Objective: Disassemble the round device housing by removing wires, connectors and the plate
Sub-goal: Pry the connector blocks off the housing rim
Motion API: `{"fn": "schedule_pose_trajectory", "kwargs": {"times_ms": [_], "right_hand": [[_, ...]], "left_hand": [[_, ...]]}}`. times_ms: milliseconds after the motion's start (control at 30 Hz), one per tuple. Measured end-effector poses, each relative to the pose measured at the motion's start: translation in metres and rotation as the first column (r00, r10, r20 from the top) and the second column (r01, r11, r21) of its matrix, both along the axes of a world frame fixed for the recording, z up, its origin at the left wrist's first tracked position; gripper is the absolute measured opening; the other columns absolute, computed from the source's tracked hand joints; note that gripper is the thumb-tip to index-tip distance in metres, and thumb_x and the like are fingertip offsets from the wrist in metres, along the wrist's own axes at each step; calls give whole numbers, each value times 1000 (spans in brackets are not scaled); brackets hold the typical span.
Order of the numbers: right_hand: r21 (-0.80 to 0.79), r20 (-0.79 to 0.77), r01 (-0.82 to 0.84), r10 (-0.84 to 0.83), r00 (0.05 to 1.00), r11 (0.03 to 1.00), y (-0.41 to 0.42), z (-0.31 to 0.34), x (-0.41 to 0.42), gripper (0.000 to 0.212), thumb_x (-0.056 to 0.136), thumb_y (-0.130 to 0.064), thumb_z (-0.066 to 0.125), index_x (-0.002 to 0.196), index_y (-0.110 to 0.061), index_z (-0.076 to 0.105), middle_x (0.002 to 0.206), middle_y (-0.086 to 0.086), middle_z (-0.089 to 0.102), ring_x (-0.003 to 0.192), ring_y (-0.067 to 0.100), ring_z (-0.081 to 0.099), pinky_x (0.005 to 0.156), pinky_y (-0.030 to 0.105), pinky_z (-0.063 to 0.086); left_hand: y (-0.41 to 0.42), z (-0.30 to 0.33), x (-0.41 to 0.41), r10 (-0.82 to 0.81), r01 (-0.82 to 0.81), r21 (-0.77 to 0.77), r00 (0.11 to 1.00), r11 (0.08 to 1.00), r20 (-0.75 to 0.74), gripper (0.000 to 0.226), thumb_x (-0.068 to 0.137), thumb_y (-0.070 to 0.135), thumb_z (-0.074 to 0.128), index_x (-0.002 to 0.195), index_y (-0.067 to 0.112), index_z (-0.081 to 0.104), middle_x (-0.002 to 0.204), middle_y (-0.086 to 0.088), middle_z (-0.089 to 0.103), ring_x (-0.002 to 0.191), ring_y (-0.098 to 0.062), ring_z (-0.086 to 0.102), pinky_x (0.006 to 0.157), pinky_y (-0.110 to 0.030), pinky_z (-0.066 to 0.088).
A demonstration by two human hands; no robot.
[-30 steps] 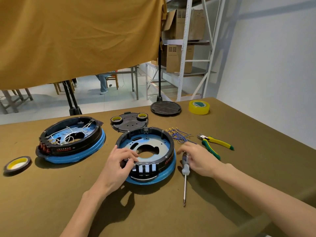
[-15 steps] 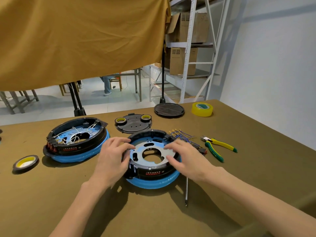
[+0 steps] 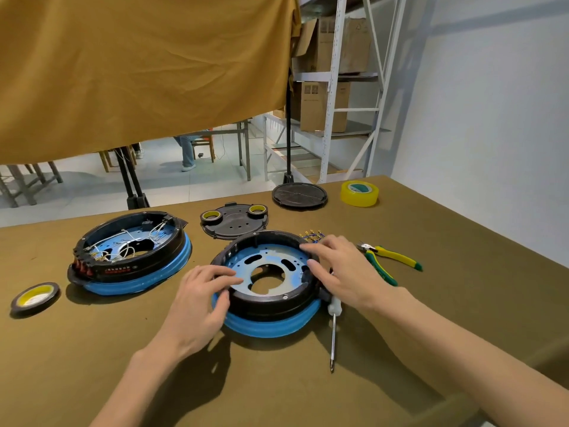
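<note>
A round black housing [image 3: 271,306] with a blue base ring sits in the table's middle. Inside it lies a pale blue metal plate [image 3: 271,260] with a central hole and slots. My left hand [image 3: 200,306] grips the housing's left rim, fingers reaching over onto the plate. My right hand [image 3: 345,272] holds the right rim, fingertips on the plate's edge. A bundle of loose blue wires [image 3: 311,234] with gold terminals lies just behind my right hand. A screwdriver [image 3: 332,334] rests on the table under my right wrist.
A second housing [image 3: 129,257] still full of white wires stands at the left. Behind are a black cover plate [image 3: 234,224] carrying two tape rolls, a black disc [image 3: 299,195] and yellow tape [image 3: 359,193]. Green-yellow pliers [image 3: 391,261] lie right; another tape roll [image 3: 34,295] far left.
My right hand left the screwdriver and moved onto the housing's right rim. Both hands turned the housing, so the white connector block no longer faces me.
</note>
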State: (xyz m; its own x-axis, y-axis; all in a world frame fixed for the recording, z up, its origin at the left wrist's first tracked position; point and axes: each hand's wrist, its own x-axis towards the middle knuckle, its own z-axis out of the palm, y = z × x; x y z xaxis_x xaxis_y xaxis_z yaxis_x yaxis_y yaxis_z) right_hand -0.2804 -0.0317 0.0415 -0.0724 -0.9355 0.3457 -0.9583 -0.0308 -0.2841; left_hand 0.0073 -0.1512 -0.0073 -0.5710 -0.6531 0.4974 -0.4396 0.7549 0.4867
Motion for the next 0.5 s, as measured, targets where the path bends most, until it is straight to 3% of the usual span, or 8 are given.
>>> {"fn": "schedule_pose_trajectory", "kwargs": {"times_ms": [100,167,233,367,433,500], "right_hand": [[123,-44,-39,45,998,992,-16,-3,-2,39,106,-40,43,138,-27,62,156,1,42,148,17,28,121,36,23],[198,-15,-105,110,994,975,-17,-15,2,42,109,-39,35,128,-22,69,155,1,44,153,14,19,124,33,18],[181,40,-129,124,991,975,-9,-23,1,45,108,-46,34,123,-24,71,143,-4,55,152,10,20,124,34,20],[143,5,-151,152,988,978,11,-19,-10,41,97,-55,45,128,-37,64,130,-20,61,140,7,31,113,28,26],[112,-74,-169,178,981,979,12,-16,-7,34,92,-50,58,121,-37,67,120,-18,64,129,9,37,108,28,28],[94,-49,-180,185,982,979,8,-16,-2,27,90,-43,65,114,-32,70,121,-12,64,131,9,39,114,31,24]], "left_hand": [[26,6,-29,-49,49,23,999,999,-11,33,100,50,47,123,38,67,121,27,58,124,11,42,108,-25,32],[41,4,-46,-98,100,-31,994,994,52,49,95,69,41,125,41,67,120,30,60,120,11,45,109,-26,30],[40,2,-49,-108,115,-65,990,991,91,54,91,75,41,120,41,71,113,29,65,114,7,50,110,-29,30],[19,-3,-26,-89,97,-108,994,989,70,42,94,59,48,115,34,74,111,20,65,118,-3,49,122,-38,25],[22,-5,-28,-77,91,-217,994,972,73,34,97,44,51,118,29,72,113,15,64,119,-7,51,123,-40,25],[33,-4,-45,-113,123,-228,992,966,55,32,97,39,53,121,27,70,113,15,65,115,-5,54,118,-37,34]]}}
